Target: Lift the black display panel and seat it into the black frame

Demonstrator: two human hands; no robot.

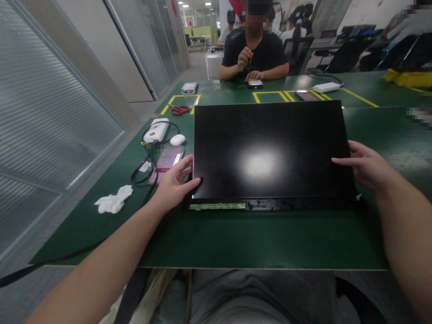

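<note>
A black display panel (pixel 286 139) stands tilted in front of me, a round glare on its glossy face. My left hand (pixel 175 182) grips its left edge, thumb on the face and fingers behind. At the right edge, my right hand (pixel 364 164) holds it the same way, with the thumb on the front. Along the panel's lower edge runs a narrow green circuit board (pixel 218 206), beside a dark strip (pixel 283 205). The fingertips behind the panel are hidden.
On the green table (pixel 256 243), left of the panel, lie a phone (pixel 167 162), a white power bank (pixel 156 130) with a black cable, a white oval case (pixel 177 140), red scissors (pixel 180 110) and crumpled tissue (pixel 114 200). Opposite sits a person (pixel 254 54) holding a small tool.
</note>
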